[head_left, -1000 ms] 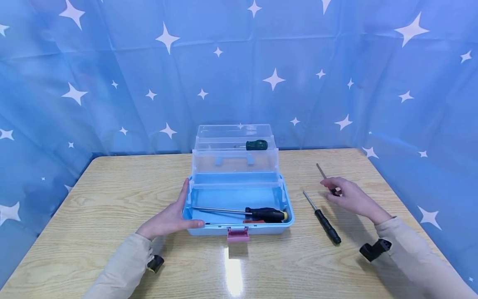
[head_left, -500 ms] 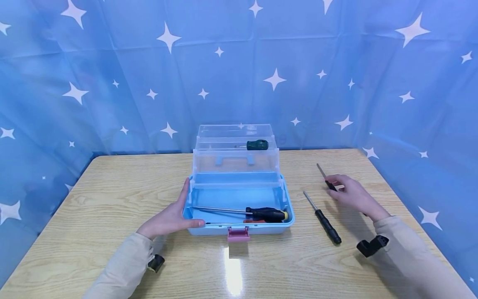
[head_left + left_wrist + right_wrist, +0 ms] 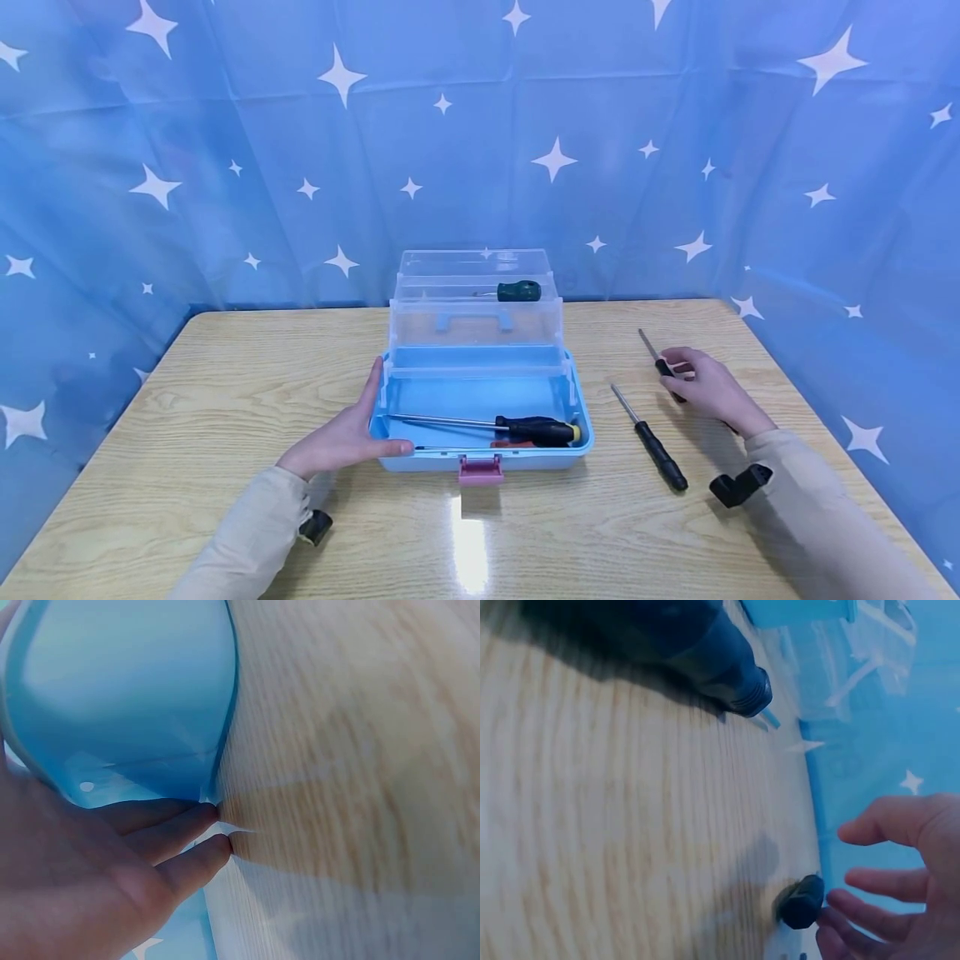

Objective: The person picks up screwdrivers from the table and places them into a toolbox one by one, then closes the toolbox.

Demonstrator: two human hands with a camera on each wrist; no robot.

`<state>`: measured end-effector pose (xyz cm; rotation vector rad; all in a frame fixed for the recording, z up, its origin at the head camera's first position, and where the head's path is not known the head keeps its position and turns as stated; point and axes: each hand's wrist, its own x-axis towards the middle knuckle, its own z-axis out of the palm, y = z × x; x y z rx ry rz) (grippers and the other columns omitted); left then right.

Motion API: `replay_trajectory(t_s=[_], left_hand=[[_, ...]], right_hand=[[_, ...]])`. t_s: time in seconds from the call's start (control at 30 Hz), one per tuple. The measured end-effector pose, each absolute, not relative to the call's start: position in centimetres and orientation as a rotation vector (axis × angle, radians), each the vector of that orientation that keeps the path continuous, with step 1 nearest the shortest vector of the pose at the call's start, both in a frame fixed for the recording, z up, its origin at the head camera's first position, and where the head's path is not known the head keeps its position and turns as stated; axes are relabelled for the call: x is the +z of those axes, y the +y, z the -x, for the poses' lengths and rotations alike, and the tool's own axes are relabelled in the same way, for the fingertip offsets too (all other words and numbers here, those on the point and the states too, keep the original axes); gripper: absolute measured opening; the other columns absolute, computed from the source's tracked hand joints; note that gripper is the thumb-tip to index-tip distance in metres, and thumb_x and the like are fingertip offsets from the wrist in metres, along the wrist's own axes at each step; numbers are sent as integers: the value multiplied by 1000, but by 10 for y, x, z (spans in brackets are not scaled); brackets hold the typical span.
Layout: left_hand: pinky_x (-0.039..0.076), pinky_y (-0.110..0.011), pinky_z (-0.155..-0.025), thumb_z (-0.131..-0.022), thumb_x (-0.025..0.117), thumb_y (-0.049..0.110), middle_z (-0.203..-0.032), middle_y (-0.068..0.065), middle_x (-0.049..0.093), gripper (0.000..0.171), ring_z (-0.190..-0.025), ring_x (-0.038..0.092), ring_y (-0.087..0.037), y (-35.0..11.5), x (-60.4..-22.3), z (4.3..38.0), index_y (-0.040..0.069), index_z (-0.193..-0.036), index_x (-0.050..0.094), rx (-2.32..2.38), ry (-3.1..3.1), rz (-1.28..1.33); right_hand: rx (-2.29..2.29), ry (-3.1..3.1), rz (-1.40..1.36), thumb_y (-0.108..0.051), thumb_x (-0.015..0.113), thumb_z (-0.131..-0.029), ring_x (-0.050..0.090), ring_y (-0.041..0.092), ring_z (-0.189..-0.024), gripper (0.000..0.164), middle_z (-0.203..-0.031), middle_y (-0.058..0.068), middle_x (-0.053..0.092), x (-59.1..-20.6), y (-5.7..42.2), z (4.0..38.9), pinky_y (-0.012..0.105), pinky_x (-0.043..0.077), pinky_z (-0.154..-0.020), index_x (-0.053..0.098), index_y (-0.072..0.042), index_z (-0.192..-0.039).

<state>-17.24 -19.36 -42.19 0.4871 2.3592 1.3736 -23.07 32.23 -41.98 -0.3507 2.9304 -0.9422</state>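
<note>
My left hand point(image 3: 345, 433) rests on the left end of an open blue toolbox point(image 3: 480, 462), its thumb at the front rim and fingers straight along the side. In the left wrist view, the fingertips lie against the box wall point(image 3: 127, 682) near the table. On the right, my right hand point(image 3: 708, 387) is at the handle of a black screwdriver point(image 3: 664, 368) lying on the table. The right wrist view shows thumb and fingers spread apart, with lower fingertips right beside that black handle point(image 3: 802, 904). Another black-handled screwdriver point(image 3: 656, 450) lies between this hand and the box.
Inside the box lie a large black-and-yellow screwdriver point(image 3: 536, 429) and a red-handled tool point(image 3: 512, 444). A green-handled screwdriver point(image 3: 519, 291) sits in the raised clear tray point(image 3: 420, 287). A pink latch point(image 3: 481, 472) hangs at the front. A starry blue curtain point(image 3: 480, 167) borders the table.
My right hand's fingers have shifted slightly off the far screwdriver's shaft toward its handle, uncovering more of the handle. My left hand has stayed in place on the toolbox.
</note>
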Motion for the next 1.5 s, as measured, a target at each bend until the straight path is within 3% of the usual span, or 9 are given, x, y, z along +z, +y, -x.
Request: replay_trajectory(t_s=[0.6,0.87,1.5], left_hand=[[24,-62,-106,-81,78,38,-157,-26,4,125,-139,17,-47,-193,-423,173,16,-150,-24,1365,2364,-472],[23,-61,-106,-81,78,37,-157,-25,4,125,-140,17,-46,-194,-423,173,16,-150,-24,1382,2353,-482],[23,-61,-106,-81,78,36,-158,-25,4,125,-140,17,-46,-194,-424,173,18,-150,-24,1392,2351,-487]], right_hand=[[-909,2943,189,-13,66,-90,57,42,-97,50,-106,31,58,-436,329,238,48,49,-74,48,17,-127],[-922,2996,221,-8,65,-89,59,38,-92,42,-102,26,60,-438,328,239,38,48,-69,53,14,-123],[-991,3066,280,-5,67,-88,59,28,-86,31,-97,20,66,-441,327,234,28,45,-66,63,8,-116]])
